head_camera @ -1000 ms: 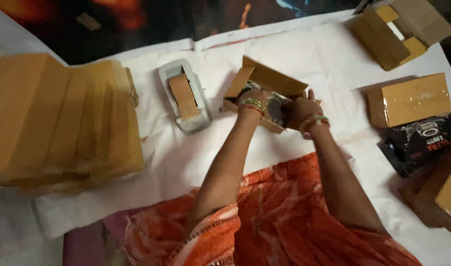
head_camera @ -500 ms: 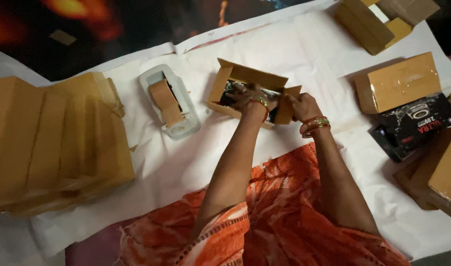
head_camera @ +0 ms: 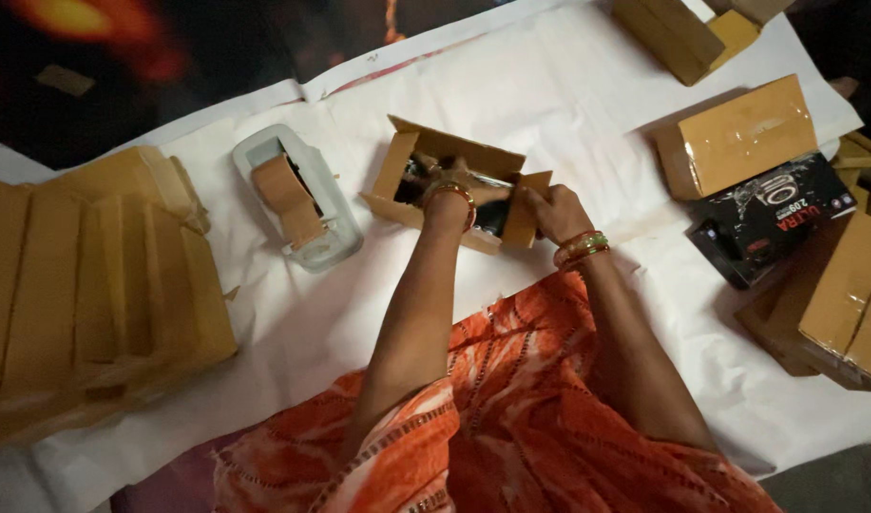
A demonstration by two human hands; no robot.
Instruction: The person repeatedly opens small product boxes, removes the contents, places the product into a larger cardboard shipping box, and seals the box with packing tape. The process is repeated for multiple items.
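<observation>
At the far left the stack of flat cartons (head_camera: 93, 285) has slid outward in your view, and the tape dispenser (head_camera: 297, 199) beside it has drifted left as well. That is your head turning, not the things moving: both sit where they did on the white sheet (head_camera: 568, 104).

The real change is in the middle. A second ago your left hand (head_camera: 451, 190) lay on top of the open box (head_camera: 449, 185); now it has gone down inside it, wrist bangle at the rim, fingers hidden among the dark contents. I cannot tell whether that grip is closed on anything or merely pressing. The box flaps stand up, none folded over.

Your right hand (head_camera: 554, 211) has shifted from the top of the box to its right end flap. Its grip is clamped on that flap, thumb and fingers pinching the cardboard and holding it upright, so the box stays steady while the other hand works inside.

The box itself has barely moved: it lies on the sheet just beyond your knees, tilted a little, between the dispenser and the sealed goods.

Further right, the taped box (head_camera: 735, 138), the black packet (head_camera: 773, 223) just below it, and the cartons (head_camera: 844, 294) at the edge all lie untouched, well apart from your hands.
</observation>
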